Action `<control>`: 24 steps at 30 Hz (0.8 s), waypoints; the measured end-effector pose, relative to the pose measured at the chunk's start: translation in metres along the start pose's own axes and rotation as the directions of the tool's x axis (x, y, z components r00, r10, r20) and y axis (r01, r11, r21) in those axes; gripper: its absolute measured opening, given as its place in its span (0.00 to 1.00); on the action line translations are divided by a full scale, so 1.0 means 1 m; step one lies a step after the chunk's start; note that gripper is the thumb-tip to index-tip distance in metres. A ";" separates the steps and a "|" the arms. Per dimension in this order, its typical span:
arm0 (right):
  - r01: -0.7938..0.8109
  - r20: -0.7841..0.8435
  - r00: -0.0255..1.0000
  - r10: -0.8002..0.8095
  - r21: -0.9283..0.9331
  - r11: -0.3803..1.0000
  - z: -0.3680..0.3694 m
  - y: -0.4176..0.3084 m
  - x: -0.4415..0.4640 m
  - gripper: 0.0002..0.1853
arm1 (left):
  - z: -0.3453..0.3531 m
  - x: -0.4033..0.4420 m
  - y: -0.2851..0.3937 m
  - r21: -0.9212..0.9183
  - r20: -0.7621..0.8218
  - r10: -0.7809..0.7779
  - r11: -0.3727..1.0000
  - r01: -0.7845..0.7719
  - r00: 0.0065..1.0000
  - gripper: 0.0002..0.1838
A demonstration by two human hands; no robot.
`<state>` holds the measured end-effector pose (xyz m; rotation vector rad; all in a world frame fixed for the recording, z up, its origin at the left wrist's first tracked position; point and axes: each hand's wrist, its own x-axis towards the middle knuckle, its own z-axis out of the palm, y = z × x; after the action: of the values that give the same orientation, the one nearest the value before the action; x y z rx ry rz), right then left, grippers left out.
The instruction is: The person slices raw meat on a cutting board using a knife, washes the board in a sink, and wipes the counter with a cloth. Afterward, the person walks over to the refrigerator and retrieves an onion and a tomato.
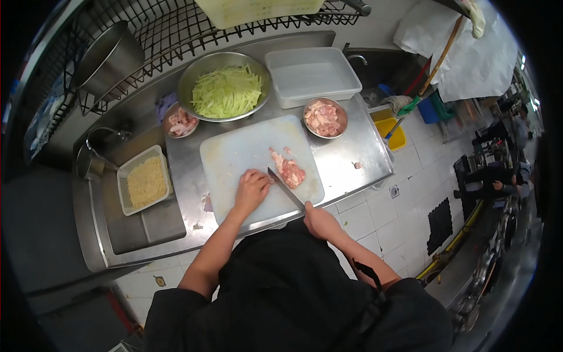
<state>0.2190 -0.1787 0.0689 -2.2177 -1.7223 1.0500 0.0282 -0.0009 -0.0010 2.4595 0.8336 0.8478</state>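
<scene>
In my right hand (321, 222) is the handle of a kitchen knife (285, 189), its blade slanting up and left over a white cutting board (229, 152). My left hand (252, 189) rests on the board left of the blade, fingers curled together. A small pinkish piece of raw meat shows at its fingertips, mostly covered by them. Just right of the blade lies a pile of cut raw meat (290, 171), with smaller bits above it. A metal bowl of raw meat pieces (325, 118) stands beyond the board's upper right corner.
Behind the board are a large bowl of shredded green vegetable (227, 92), a smaller bowl of meat (180, 122) and a clear plastic tub (314, 76). A basket of pale yellow food (146, 183) sits in the left sink. A wire rack (170, 41) hangs above. Another person (498, 180) is far right.
</scene>
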 end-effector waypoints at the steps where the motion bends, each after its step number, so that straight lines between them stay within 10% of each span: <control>1: 0.033 -0.016 0.999 -0.033 0.013 0.999 -0.004 -0.004 0.004 0.09 | -0.006 0.002 0.002 -0.001 0.004 0.005 1.000 -0.005 1.000 0.09; 14: -0.006 0.078 0.997 0.011 -0.060 0.998 -0.003 -0.040 -0.005 0.11 | 0.001 -0.009 -0.009 -0.069 0.039 0.014 0.998 -0.011 0.999 0.10; 24: 0.206 -0.155 0.968 -0.197 0.050 0.977 0.028 -0.045 0.107 0.12 | 0.001 -0.009 -0.017 -0.034 0.006 0.039 0.999 -0.038 0.999 0.08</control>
<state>0.1776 -0.0762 0.0247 -1.9767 -1.7759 0.8583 0.0158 0.0058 -0.0149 2.4552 0.7656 0.8592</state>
